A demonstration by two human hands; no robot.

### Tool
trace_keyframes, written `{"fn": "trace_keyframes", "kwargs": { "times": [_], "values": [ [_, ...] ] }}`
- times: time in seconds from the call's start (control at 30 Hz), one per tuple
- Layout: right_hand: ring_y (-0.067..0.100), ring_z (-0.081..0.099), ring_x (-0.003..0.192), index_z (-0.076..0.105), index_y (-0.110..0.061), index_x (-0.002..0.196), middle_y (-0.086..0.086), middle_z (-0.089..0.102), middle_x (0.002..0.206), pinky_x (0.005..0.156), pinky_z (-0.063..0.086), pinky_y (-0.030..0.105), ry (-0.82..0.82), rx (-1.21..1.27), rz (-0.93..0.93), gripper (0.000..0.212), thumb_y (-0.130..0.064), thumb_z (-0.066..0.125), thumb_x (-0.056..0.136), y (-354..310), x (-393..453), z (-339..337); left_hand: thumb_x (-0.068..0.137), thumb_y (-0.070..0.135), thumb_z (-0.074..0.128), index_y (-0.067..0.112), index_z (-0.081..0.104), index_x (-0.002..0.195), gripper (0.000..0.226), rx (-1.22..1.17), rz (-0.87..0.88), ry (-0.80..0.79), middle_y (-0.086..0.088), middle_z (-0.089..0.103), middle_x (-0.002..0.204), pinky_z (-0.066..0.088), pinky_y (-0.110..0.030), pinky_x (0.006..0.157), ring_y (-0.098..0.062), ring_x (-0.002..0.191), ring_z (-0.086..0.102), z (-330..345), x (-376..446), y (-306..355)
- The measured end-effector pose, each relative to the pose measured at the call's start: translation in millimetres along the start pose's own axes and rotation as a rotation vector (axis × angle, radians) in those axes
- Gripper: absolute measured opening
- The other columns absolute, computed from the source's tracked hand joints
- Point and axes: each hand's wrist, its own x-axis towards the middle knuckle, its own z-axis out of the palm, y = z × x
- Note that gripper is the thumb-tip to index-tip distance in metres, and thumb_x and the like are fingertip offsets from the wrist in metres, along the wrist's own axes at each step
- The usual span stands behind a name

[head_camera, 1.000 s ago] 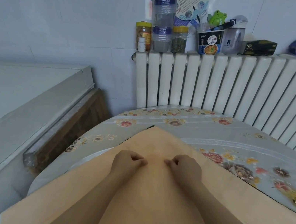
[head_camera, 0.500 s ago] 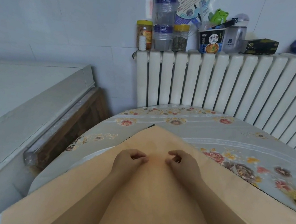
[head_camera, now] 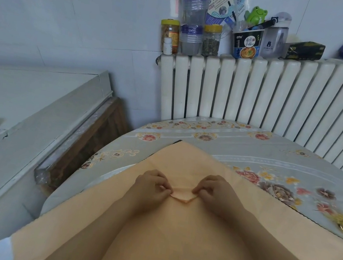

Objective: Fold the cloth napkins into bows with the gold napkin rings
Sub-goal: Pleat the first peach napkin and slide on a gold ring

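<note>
Since the earlier frame both hands, left hand (head_camera: 149,190) and right hand (head_camera: 217,192), are now pinching a small pleat of napkin (head_camera: 173,242) between their grips on the tabletop (head_camera: 263,153), starting the fold; next, probably more pleating.

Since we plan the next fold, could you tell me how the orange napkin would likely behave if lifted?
Probably floppy: the napkin puckers into a soft fold where the left hand and right hand pinch it. Likely light, and it drapes flat over the table.

I see a white tiled wall (head_camera: 61,11) behind a white column radiator (head_camera: 261,94), its top crowded with jars. The worktop (head_camera: 242,145) carries a floral cover. A grey ledge (head_camera: 36,97) runs left.
</note>
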Motion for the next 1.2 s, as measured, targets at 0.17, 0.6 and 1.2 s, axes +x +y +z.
{"fn": "trace_keyframes", "kwargs": {
  "times": [0.17,0.6,1.2],
  "values": [
    [0.012,0.045,0.099,0.061,-0.031,0.079,-0.010,0.057,0.095,0.084,0.035,0.027,0.000,-0.168,0.052,0.014,-0.044,0.068,0.079,-10.1,5.2,4.4,0.074,0.052,0.071,0.022,0.066,0.083,0.031,0.236,-0.028,-0.036,0.008,0.056,0.100,0.032,-0.028,0.091,-0.008,0.100,0.049,5.2,9.2,18.0],
    [0.017,0.053,0.092,0.070,-0.019,0.085,-0.004,0.066,0.088,0.071,0.024,0.026,0.138,-0.222,-0.091,0.010,-0.023,0.064,0.079,-18.5,-0.9,8.1,0.075,0.027,0.064,0.019,0.067,0.078,0.008,0.278,0.154,0.071,0.005,0.056,0.077,0.023,-0.028,0.072,-0.017,0.084,0.055,8.5,3.5,34.4],
    [0.013,0.046,0.082,0.067,-0.013,0.076,-0.004,0.056,0.080,0.071,0.035,0.026,-0.032,-0.130,-0.055,0.026,-0.036,0.062,0.087,-16.6,-45.5,2.9,0.080,0.026,0.070,0.014,0.073,0.083,0.013,0.001,-0.056,-0.064,0.009,0.055,0.085,0.039,-0.020,0.080,-0.008,0.088,0.052,6.2,-44.8,36.7]
  ]
}}
